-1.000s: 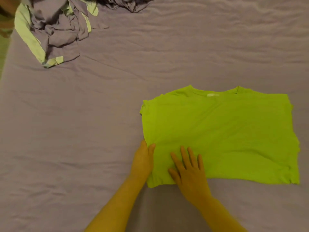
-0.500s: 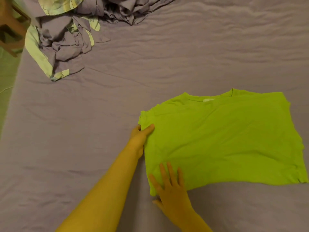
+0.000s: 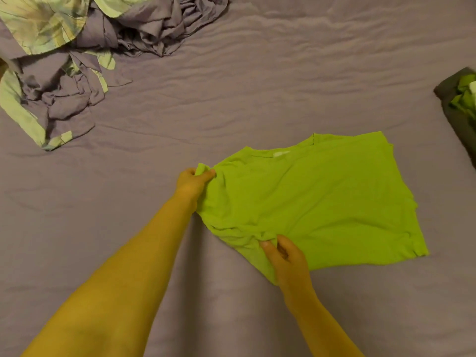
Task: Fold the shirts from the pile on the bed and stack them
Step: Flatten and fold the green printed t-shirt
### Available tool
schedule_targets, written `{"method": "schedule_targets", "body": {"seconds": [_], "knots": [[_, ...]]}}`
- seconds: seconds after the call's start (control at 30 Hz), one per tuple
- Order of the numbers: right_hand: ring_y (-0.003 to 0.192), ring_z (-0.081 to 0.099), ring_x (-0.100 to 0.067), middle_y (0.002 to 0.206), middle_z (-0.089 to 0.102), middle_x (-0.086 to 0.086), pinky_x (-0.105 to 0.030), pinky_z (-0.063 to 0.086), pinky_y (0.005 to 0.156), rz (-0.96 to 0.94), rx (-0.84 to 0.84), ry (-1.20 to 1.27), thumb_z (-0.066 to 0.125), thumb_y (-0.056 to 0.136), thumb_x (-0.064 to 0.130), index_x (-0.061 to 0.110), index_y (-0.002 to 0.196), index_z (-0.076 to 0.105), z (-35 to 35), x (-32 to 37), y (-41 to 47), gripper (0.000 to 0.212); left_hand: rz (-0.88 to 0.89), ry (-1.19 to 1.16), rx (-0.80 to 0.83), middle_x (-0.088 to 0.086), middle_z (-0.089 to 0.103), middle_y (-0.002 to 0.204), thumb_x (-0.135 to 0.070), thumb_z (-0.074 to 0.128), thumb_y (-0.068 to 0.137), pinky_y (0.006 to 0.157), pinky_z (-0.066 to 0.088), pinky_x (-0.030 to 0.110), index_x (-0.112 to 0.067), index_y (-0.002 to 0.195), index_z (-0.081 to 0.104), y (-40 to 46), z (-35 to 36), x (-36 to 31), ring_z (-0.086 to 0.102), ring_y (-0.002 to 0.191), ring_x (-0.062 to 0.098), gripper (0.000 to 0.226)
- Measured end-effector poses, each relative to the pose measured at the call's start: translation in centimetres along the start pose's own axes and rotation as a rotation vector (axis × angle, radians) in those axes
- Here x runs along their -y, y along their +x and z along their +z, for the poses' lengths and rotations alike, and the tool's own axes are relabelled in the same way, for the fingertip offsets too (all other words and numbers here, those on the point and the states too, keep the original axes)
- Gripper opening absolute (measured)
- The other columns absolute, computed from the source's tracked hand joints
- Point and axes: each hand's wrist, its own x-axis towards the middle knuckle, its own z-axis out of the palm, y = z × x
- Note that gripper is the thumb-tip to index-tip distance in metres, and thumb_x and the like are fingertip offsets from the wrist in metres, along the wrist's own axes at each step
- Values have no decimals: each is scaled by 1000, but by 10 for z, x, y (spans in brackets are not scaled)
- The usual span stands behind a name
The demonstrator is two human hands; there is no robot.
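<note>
- Where the purple bed sheet [image 3: 257, 94] lay wrinkled, a lime-green shirt [image 3: 322, 202] sat right of centre, part-folded, its left edge bunched.
- The left hand [image 3: 192, 182] pinched the shirt's upper left corner.
- The right hand [image 3: 287, 256] pinched its near edge.
- A rumpled purple-and-green bedding heap [image 3: 64, 73] lay far left.
- Dark and green fabric [image 3: 461, 104] showed at the right edge.

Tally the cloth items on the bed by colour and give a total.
Lime green shirt, gripped by the left hand and the right hand: 1
Purple and pale green crumpled heap, separate pieces cannot be told apart: 1
Dark and green stack at the right edge: 1
Total: 3
</note>
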Motion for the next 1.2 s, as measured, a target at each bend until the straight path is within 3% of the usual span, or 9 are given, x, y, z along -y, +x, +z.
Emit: {"method": "schedule_targets", "body": {"seconds": [0.13, 0.2, 0.33, 0.43, 0.63, 0.9, 1.0, 1.1, 1.2], "knots": [[78, 65, 4, 90, 70, 8, -10, 50, 68, 75, -68, 322, 56, 87, -6, 16, 101, 62, -35, 7, 8, 27, 124, 113, 51, 13, 55, 121, -12, 68, 85, 87, 46, 39, -10, 129, 50, -10, 25, -31, 54, 101, 25, 47], [79, 64, 2, 90, 71, 5, -11, 50, 68, 65, -103, 326, 55, 87, -6, 15, 105, 61, -59, 9, 11, 28, 158, 130, 90, 16, 53, 128, -10, 63, 88, 91, 48, 44, -14, 136, 44, -16, 42, -46, 56, 107, 32, 52], [59, 55, 2, 62, 64, 11, -14, 47, 55, 92, -182, 364, 57, 86, -7, 14, 80, 60, -107, 13, 15, 22, 199, 168, 140, 20, 55, 125, -7, 58, 90, 85, 52, 48, -13, 134, 48, -23, 87, -67, 58, 97, 29, 46], [55, 52, -1, 58, 59, 8, -17, 46, 49, 111, -230, 411, 57, 87, 0, 13, 74, 60, -141, 12, 22, 19, 162, 151, 169, 17, 60, 102, -6, 57, 89, 68, 55, 42, -11, 128, 54, -28, 126, -80, 59, 85, 30, 40], [57, 59, -1, 63, 65, 8, -18, 50, 49, 161, -331, 459, 55, 90, 5, 15, 80, 61, -208, -3, 39, 16, 133, 171, 226, 4, 55, 73, -6, 54, 88, 39, 52, 24, -17, 113, 61, -43, 208, -94, 55, 60, 19, 27], [60, 66, -6, 78, 67, -5, -20, 54, 54, 292, -356, 360, 60, 87, 3, 13, 92, 61, -287, -45, 49, 11, 115, 268, 312, 8, 51, 72, -5, 52, 89, 34, 50, 29, -16, 104, 58, -57, 318, -103, 55, 54, 25, 20], [60, 63, -8, 78, 65, -9, -22, 55, 56, 309, -373, 269, 60, 87, 2, 16, 87, 60, -303, -56, 54, 13, 165, 357, 333, 9, 51, 75, -6, 52, 89, 42, 53, 38, -13, 107, 58, -60, 354, -100, 56, 55, 26, 21], [70, 63, -23, 79, 66, -6, -37, 53, 69, 305, -345, 39, 64, 87, 10, 22, 83, 59, -312, -64, 54, 13, 250, 471, 313, 19, 62, 94, -7, 51, 87, 66, 58, 51, -12, 115, 59, -63, 378, -91, 65, 72, 38, 30], [78, 61, -28, 82, 63, -3, -33, 47, 69, 219, -332, -251, 67, 84, 9, 21, 87, 62, -316, -67, 54, 13, 282, 491, 365, 24, 62, 113, -5, 54, 87, 81, 55, 45, -11, 137, 43, -65, 388, -79, 65, 92, 38, 52]]}}
